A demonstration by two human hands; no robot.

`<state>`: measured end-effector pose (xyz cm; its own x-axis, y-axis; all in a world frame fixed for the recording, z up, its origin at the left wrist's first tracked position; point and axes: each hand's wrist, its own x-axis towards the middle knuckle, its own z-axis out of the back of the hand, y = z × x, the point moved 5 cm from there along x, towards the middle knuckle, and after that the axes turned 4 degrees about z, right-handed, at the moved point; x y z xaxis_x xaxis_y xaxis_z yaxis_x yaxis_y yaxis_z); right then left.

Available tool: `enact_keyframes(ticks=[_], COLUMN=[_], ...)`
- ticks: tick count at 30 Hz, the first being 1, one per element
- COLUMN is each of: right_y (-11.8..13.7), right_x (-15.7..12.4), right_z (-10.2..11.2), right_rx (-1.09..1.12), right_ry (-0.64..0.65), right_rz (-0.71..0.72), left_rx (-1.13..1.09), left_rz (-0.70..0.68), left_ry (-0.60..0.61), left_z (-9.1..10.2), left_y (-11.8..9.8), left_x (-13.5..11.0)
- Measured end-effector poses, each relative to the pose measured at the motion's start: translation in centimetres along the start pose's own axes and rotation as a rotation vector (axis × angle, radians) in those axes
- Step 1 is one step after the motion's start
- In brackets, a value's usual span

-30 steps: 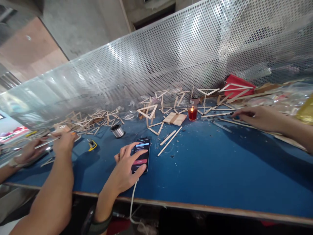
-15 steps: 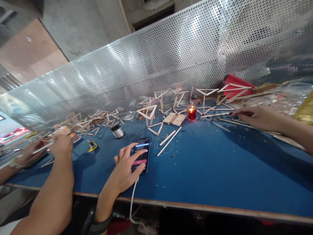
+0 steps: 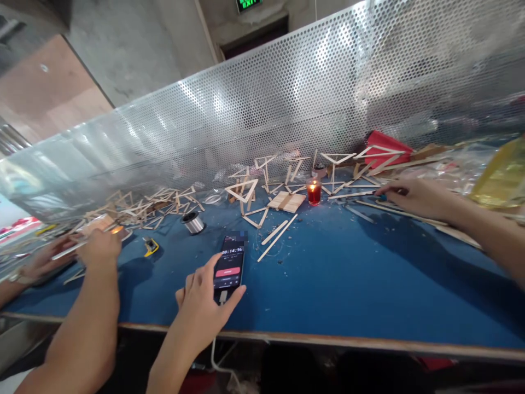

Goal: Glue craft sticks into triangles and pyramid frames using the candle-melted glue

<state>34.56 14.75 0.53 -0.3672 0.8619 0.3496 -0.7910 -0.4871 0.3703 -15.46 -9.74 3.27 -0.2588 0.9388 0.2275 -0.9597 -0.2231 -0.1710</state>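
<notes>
My left hand (image 3: 205, 298) is at the lower end of a smartphone (image 3: 230, 260) on the blue table. Its thumb and forefinger are spread to either side of the phone, which has a lit timer screen and a white charging cable (image 3: 223, 297) plugged in. My right hand (image 3: 414, 198) is at the right, fingers curled together beside thin wooden sticks (image 3: 400, 210). A small dark teal thing shows at its fingertips, too small to name. A red candle (image 3: 314, 191) burns in a glass to the left of that hand.
Stick frames (image 3: 241, 191) stand along the perforated metal screen (image 3: 266, 109). A bundle of sticks (image 3: 287, 201), a wire spool (image 3: 192, 222) and a yellow tool (image 3: 151, 247) lie nearby. At the left, a co-worker's hands (image 3: 98, 246) hold a stick near a flame.
My left hand has drawn back from the phone's screen to its lower end. The screen now shows a running time. The camera view has shifted slightly.
</notes>
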Motion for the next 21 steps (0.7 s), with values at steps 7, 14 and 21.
enact_keyframes(ticks=[7, 14, 21], right_y=[0.0, -1.4, -4.0], right_x=[-0.7, -1.4, -1.4], right_z=[3.0, 3.8, 2.8], right_rx=[-0.142, -0.273, -0.378], right_ry=[-0.191, -0.157, -0.072], right_rz=[-0.243, -0.374, -0.448], left_rx=[0.041, 0.192, 0.028], left_rz=[0.062, -0.024, -0.674], left_ry=[0.075, -0.012, 0.233], left_z=[-0.1, 2.8, -0.1], left_y=[0.4, -6.2, -24.6], left_x=[2.9, 4.1, 5.6])
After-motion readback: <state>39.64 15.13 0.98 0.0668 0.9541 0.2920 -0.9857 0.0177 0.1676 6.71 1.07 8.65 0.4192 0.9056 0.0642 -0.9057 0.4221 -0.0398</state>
